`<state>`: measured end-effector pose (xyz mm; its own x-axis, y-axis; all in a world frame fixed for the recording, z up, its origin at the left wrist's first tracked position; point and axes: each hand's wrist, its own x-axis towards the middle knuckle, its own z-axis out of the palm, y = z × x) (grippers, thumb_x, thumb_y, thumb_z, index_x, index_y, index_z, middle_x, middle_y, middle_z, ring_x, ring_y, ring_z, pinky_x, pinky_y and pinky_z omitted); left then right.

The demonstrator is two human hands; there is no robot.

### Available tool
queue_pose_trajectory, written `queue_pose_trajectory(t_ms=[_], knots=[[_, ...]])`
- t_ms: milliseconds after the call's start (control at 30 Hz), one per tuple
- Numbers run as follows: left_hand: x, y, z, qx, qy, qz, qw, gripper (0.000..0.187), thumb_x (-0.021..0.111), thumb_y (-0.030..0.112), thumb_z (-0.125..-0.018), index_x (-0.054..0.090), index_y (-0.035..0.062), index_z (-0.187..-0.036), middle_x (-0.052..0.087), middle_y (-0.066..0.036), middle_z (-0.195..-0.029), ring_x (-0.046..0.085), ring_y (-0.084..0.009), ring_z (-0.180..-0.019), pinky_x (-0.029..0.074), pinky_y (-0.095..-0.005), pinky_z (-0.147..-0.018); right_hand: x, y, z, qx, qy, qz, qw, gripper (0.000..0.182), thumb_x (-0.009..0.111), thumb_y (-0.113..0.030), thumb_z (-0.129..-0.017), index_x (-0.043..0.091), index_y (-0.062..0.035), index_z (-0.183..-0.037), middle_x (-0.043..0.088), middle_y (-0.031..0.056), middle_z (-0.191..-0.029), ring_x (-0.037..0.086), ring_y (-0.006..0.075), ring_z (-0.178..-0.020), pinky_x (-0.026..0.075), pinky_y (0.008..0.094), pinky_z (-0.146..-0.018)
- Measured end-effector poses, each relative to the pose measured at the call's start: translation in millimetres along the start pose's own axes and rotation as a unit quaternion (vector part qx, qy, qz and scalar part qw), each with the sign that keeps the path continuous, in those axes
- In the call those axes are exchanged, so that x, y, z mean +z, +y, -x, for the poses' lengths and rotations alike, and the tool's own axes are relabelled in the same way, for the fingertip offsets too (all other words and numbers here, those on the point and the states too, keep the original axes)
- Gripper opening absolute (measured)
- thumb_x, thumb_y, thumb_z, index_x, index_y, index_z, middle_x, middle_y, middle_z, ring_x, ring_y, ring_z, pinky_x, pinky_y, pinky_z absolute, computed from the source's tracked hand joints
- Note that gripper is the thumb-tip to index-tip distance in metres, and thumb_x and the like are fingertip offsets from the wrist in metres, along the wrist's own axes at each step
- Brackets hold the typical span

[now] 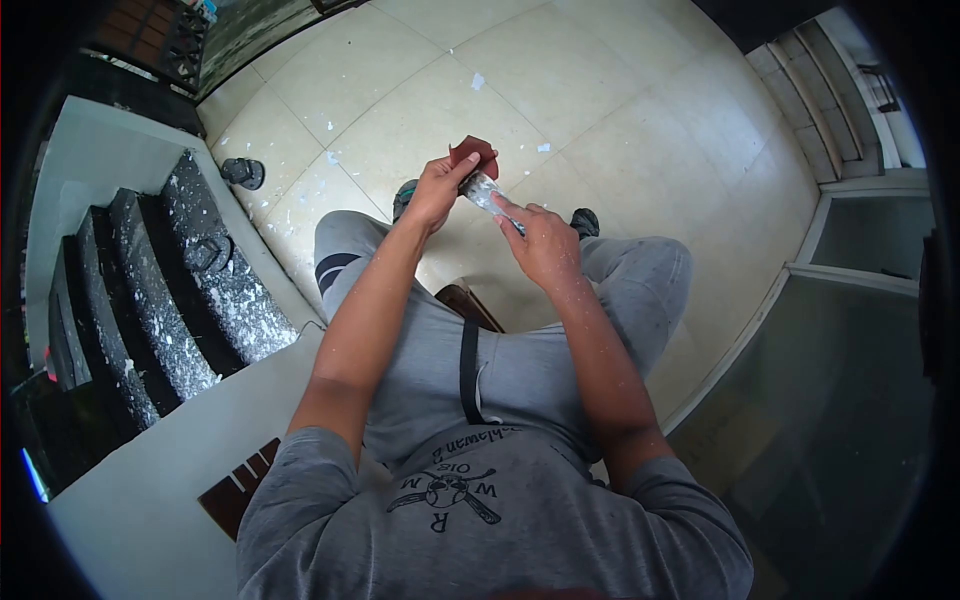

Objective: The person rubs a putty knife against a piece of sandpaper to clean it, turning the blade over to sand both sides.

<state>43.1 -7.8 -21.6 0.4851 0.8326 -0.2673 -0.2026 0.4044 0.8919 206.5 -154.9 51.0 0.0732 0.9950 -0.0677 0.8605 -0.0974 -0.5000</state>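
In front of my knees, my left hand (438,190) pinches a folded piece of reddish-brown sandpaper (474,151) between thumb and fingers. My right hand (545,240) grips a putty knife (482,188) smeared with whitish residue, its index finger stretched along the tool. The knife's blade end meets the lower side of the sandpaper, close to my left thumb. The handle is mostly hidden inside my right hand.
Pale floor tiles (400,90) carry scattered white flakes. Dark steps (160,270) spattered with white lie at left, with a dark slipper (208,254) on one and another slipper (242,173) nearby. A glass-panelled frame (800,400) borders the right. Something brown (468,303) shows beneath me.
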Motion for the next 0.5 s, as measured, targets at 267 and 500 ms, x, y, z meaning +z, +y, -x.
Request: queue_pose_trajectory(t_ms=[267, 500], knots=[[-4.1, 5.2, 3.2, 0.003, 0.006, -0.001, 1.000, 0.034, 0.066, 0.028, -0.113, 0.078, 0.0004, -0.130, 0.081, -0.005, -0.117, 0.073, -0.0126, -0.101, 0.058, -0.0313, -0.094, 8.1, 20.1, -8.8, 0.013, 0.043, 0.056, 0.997, 0.040, 0.056, -0.042, -0.112, 0.069, -0.0309, -0.149, 0.072, 0.0132, -0.100, 0.075, 0.0349, -0.091, 0.061, 0.0509, -0.076], [-7.2, -2.5, 2.5, 0.000, -0.006, -0.017, 1.000, 0.035, 0.065, 0.027, -0.113, 0.077, -0.0009, -0.130, 0.081, -0.007, -0.118, 0.074, -0.0135, -0.103, 0.058, -0.0318, -0.097, 2.6, 12.3, -8.0, 0.062, 0.015, 0.060, 0.996, 0.040, 0.057, -0.041, -0.111, 0.070, -0.0308, -0.148, 0.072, 0.0124, -0.100, 0.076, 0.0355, -0.088, 0.061, 0.0509, -0.075]])
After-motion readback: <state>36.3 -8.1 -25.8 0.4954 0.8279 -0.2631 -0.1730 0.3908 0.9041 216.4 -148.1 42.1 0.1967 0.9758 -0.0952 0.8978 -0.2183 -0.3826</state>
